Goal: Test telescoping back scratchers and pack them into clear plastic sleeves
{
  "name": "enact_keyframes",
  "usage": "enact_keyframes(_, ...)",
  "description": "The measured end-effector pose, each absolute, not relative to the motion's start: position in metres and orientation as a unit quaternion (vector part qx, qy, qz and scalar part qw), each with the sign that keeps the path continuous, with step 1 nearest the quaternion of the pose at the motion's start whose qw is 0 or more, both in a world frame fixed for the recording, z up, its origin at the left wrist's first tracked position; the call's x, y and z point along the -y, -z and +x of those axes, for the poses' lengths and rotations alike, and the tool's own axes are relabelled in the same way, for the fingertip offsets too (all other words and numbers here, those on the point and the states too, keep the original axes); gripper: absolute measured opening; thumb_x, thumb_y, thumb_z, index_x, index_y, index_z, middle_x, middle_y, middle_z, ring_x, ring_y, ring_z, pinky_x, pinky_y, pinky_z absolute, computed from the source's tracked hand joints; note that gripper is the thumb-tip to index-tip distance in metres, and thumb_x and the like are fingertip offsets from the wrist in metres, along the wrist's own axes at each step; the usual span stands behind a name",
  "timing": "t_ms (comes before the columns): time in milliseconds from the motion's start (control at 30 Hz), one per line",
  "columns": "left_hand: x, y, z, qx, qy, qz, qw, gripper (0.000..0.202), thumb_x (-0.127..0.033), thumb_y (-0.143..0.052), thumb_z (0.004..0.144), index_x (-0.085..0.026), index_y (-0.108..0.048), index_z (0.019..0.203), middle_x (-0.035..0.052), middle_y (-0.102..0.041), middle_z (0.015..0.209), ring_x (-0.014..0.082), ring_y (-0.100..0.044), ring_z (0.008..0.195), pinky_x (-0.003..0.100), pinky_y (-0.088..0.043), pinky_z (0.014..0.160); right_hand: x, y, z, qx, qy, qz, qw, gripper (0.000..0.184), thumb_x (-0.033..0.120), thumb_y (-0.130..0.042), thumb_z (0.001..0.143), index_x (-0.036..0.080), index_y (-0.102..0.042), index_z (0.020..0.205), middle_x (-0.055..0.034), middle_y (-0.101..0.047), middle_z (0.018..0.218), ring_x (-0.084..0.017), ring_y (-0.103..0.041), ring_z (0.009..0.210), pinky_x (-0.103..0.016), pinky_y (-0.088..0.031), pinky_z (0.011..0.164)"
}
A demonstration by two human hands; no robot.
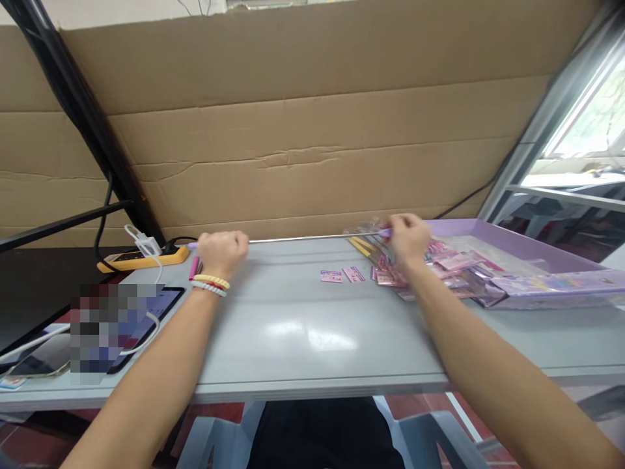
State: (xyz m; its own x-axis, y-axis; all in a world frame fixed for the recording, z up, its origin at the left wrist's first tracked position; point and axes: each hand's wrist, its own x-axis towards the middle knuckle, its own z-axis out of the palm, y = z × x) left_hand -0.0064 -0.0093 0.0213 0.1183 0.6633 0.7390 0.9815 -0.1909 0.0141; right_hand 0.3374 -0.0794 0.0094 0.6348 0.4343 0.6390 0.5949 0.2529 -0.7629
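Note:
A long thin metal rod (312,238) with lilac ends lies along the far edge of the grey table (303,332). My left hand (222,253) is a fist closed round its left end, with a pink pen-like thing (195,267) just beside it. My right hand (407,238) is closed on the rod's right end, above a heap of pink packets (454,264) and clear sleeves. Two small pink cards (331,276) lie flat on the table between my hands. A yellow and white band circles my left wrist.
A lilac tray (517,244) with more packets stands at the right. A yellow power strip (146,259) with a white charger, a tablet (156,309) and a phone (39,361) lie at the left. A cardboard sheet (312,130) walls off the back. Black stand legs rise at the left.

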Motion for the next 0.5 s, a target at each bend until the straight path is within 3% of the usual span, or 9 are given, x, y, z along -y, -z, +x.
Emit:
enact_keyframes(133, 0.04, -0.018, 0.04, 0.526, 0.281, -0.769, 0.228, 0.054, -0.029, -0.025, 0.085, -0.013, -0.07, 0.062, 0.0136, -0.067, 0.063, 0.0245, -0.061, 0.063, 0.035, -0.029, 0.061, 0.088, 0.008, 0.253, 0.644, 0.015, -0.537, 0.545, 0.024, 0.034, -0.049, 0.075, 0.015, -0.061, 0.068, -0.0026, -0.057, 0.066, -0.013, -0.052, 0.06, -0.023, -0.04, 0.06)
enact_keyframes(267, 0.055, -0.014, 0.053, 0.512, 0.275, -0.785, 0.213, 0.056, -0.03, -0.024, 0.087, -0.012, -0.071, 0.062, 0.0146, -0.065, 0.058, 0.0241, -0.06, 0.058, 0.036, -0.031, 0.06, 0.1, 0.018, 0.221, 0.711, 0.056, -0.486, 0.505, 0.016, 0.03, -0.051, 0.08, 0.017, -0.059, 0.082, -0.0042, -0.056, 0.074, -0.015, -0.053, 0.066, -0.025, -0.042, 0.063)
enact_keyframes(400, 0.059, -0.012, 0.054, 0.507, 0.252, -0.801, 0.197, 0.057, -0.03, -0.023, 0.088, -0.013, -0.071, 0.065, 0.0152, -0.066, 0.061, 0.0244, -0.061, 0.056, 0.035, -0.029, 0.057, 0.106, 0.024, 0.22, 0.746, 0.019, -0.453, 0.487, 0.022, 0.026, -0.052, 0.081, 0.017, -0.056, 0.1, -0.0062, -0.051, 0.089, -0.01, -0.048, 0.055, -0.025, -0.044, 0.058)
enact_keyframes(500, 0.058, -0.011, 0.054, 0.513, 0.243, -0.801, 0.188, 0.056, -0.031, -0.023, 0.089, -0.014, -0.07, 0.064, 0.0142, -0.066, 0.061, 0.0236, -0.06, 0.055, 0.034, -0.028, 0.055, 0.105, 0.025, 0.22, 0.756, 0.015, -0.443, 0.482, 0.022, 0.027, -0.052, 0.082, 0.018, -0.055, 0.102, -0.0062, -0.051, 0.091, -0.009, -0.048, 0.055, -0.025, -0.044, 0.058)
